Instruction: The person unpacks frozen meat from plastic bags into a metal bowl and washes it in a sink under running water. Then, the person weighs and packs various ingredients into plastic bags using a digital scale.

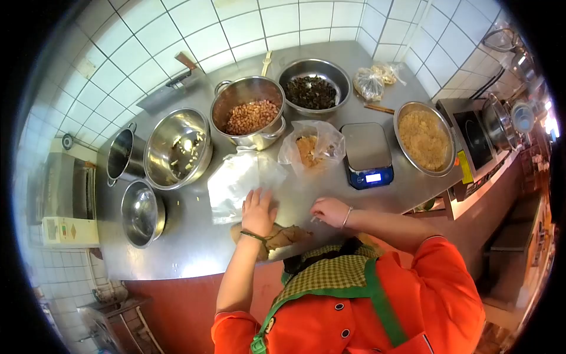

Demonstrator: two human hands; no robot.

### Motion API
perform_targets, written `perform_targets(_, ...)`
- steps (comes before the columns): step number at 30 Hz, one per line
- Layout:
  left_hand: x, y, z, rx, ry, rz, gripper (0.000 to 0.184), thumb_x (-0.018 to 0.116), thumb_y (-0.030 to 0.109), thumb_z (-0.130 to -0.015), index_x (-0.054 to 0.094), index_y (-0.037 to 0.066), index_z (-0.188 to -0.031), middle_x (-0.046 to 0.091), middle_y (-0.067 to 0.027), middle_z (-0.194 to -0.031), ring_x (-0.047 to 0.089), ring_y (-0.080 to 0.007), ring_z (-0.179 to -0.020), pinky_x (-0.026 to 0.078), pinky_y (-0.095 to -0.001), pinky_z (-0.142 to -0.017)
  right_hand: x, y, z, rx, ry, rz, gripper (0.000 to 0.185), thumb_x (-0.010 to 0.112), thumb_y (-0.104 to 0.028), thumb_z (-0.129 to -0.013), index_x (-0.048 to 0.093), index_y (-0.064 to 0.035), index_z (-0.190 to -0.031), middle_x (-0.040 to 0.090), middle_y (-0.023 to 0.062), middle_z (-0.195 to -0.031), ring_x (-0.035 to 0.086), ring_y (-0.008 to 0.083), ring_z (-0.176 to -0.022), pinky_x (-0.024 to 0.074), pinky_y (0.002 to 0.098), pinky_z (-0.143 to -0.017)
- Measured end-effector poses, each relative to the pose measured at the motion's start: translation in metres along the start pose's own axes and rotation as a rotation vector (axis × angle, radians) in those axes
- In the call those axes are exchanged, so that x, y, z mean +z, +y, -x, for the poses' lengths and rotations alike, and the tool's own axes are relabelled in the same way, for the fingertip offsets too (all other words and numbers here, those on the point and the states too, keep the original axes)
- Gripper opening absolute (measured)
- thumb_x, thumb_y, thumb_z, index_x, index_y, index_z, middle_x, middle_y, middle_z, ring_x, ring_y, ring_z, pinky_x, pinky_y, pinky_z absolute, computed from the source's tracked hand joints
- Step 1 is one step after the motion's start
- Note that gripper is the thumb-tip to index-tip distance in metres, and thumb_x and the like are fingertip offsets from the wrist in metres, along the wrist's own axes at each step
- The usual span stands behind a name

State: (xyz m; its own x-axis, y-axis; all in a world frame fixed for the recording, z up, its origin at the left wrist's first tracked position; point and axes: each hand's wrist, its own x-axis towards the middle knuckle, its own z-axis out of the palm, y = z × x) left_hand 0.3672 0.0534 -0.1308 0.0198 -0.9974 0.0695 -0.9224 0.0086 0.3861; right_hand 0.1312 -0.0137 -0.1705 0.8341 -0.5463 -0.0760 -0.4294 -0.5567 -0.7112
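Observation:
My left hand (pixel 257 213) lies flat with its fingers spread on the near edge of a stack of clear plastic bags (pixel 230 183). Under that wrist, a crumpled brown cloth or paper (pixel 283 237) rests at the table's front edge. To the right, my right hand (pixel 331 211) is closed just above the tabletop; a small pale bit shows at its fingertips, too small to name. Beyond the hands sits an opened plastic bag (pixel 324 140) with tan, crumbly food in it. A digital scale (pixel 368 150) with a lit display stands to its right.
Around the steel table (pixel 183 236) stand a pot of peanuts (pixel 252 117), a bowl of dark leafy food (pixel 311 92), a bowl of tan crumbs (pixel 423 140), a large steel bowl (pixel 197 162) with pale bits, and a small bowl (pixel 154 221). A cleaver (pixel 168 93) lies by the wall.

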Motion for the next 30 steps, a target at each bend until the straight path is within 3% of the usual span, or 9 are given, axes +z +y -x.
perform_targets(2, 0.000, 0.005, 0.003, 0.011, -0.008, 0.023, 0.051, 0.063, 0.016, -0.069, 0.046, 0.011, -0.117, 0.043, -0.0137, -0.122, 0.036, -0.0378, -0.114, 0.033, -0.0429, -0.094, 0.011, -0.002, 0.002, -0.155, -0.079, 0.091, 0.017, 0.052, -0.007, -0.073, 0.058, -0.0030, -0.088, 0.055, 0.0113, -0.092, 0.051, 0.0296, -0.089, 0.0414, 0.0361, -0.079)
perform_targets(5, -0.003, 0.007, 0.008, 0.034, -0.007, 0.044, 0.048, 0.063, 0.014, -0.069, 0.048, 0.010, -0.115, 0.044, -0.0140, -0.120, 0.037, -0.0384, -0.114, 0.034, -0.0432, -0.093, 0.010, -0.007, 0.008, -0.297, -0.149, 0.189, 0.024, 0.051, -0.007, -0.071, 0.056, -0.0022, -0.094, 0.054, 0.0103, -0.096, 0.049, 0.0283, -0.092, 0.0415, 0.0351, -0.079)
perform_targets(9, -0.009, 0.007, 0.016, 0.046, 0.008, 0.098, 0.043, 0.063, 0.011, -0.069, 0.052, 0.008, -0.111, 0.047, -0.0150, -0.117, 0.037, -0.0388, -0.114, 0.035, -0.0442, -0.092, 0.006, 0.007, 0.021, -0.426, -0.176, 0.259, 0.029, 0.050, -0.008, -0.070, 0.055, -0.0015, -0.097, 0.052, 0.0095, -0.099, 0.048, 0.0267, -0.093, 0.0414, 0.0336, -0.079)
perform_targets(11, -0.014, 0.006, 0.020, 0.057, 0.011, 0.092, 0.041, 0.063, 0.011, -0.069, 0.053, 0.007, -0.109, 0.048, -0.0151, -0.116, 0.038, -0.0389, -0.113, 0.035, -0.0446, -0.092, -0.001, 0.012, 0.027, -0.555, -0.187, 0.292, 0.023, 0.048, -0.010, -0.070, 0.055, -0.0019, -0.091, 0.052, 0.0090, -0.095, 0.048, 0.0255, -0.087, 0.0417, 0.0316, -0.078)
perform_targets(18, -0.016, 0.008, 0.018, 0.105, 0.031, 0.098, 0.037, 0.060, 0.011, -0.069, 0.055, 0.007, -0.105, 0.050, -0.0140, -0.112, 0.042, -0.0370, -0.109, 0.037, -0.0429, -0.090, 0.001, 0.008, 0.026, -0.565, -0.184, 0.417, 0.011, 0.049, -0.011, -0.068, 0.049, -0.0048, -0.077, 0.049, 0.0075, -0.088, 0.047, 0.0231, -0.080, 0.0431, 0.0317, -0.067)
perform_targets(21, -0.021, 0.022, 0.004, 0.172, 0.066, 0.123, 0.039, 0.060, 0.008, -0.068, 0.054, 0.007, -0.106, 0.052, -0.0157, -0.108, 0.045, -0.0363, -0.106, 0.040, -0.0414, -0.087, -0.004, -0.004, 0.020, -0.386, -0.168, 0.377, 0.009, 0.052, -0.010, -0.067, 0.051, -0.0067, -0.075, 0.051, 0.0072, -0.083, 0.049, 0.0248, -0.077, 0.0431, 0.0336, -0.064)
perform_targets(23, -0.028, 0.037, -0.011, 0.182, 0.117, 0.299, 0.044, 0.058, 0.007, -0.069, 0.051, 0.008, -0.112, 0.051, -0.0177, -0.110, 0.045, -0.0373, -0.104, 0.040, -0.0417, -0.085, -0.027, -0.019, 0.010, -0.052, -0.107, 0.129, 0.006, 0.055, -0.009, -0.067, 0.052, -0.0082, -0.072, 0.050, 0.0074, -0.075, 0.050, 0.0274, -0.072, 0.0431, 0.0352, -0.063)
perform_targets(27, -0.045, 0.070, -0.044, 0.154, 0.128, 0.311, 0.057, 0.058, 0.008, -0.070, 0.040, 0.014, -0.125, 0.043, -0.0214, -0.119, 0.045, -0.0394, -0.104, 0.040, -0.0426, -0.085, -0.129, -0.085, -0.032, -0.079, 0.508, 0.066, 0.006, 0.054, -0.009, -0.071, 0.054, -0.0053, -0.076, 0.053, 0.0090, -0.078, 0.053, 0.0280, -0.076, 0.0428, 0.0368, -0.068)
perform_targets(30, -0.024, 0.067, -0.063, 0.065, 0.172, 0.343, 0.057, 0.058, 0.010, -0.072, 0.038, 0.009, -0.126, 0.040, -0.0237, -0.122, 0.044, -0.0394, -0.106, 0.040, -0.0422, -0.087, -0.138, -0.062, -0.075, -0.195, 0.693, 0.186, 0.008, 0.056, -0.008, -0.071, 0.057, -0.0092, -0.079, 0.056, 0.0094, -0.083, 0.053, 0.0286, -0.081, 0.0440, 0.0352, -0.069)
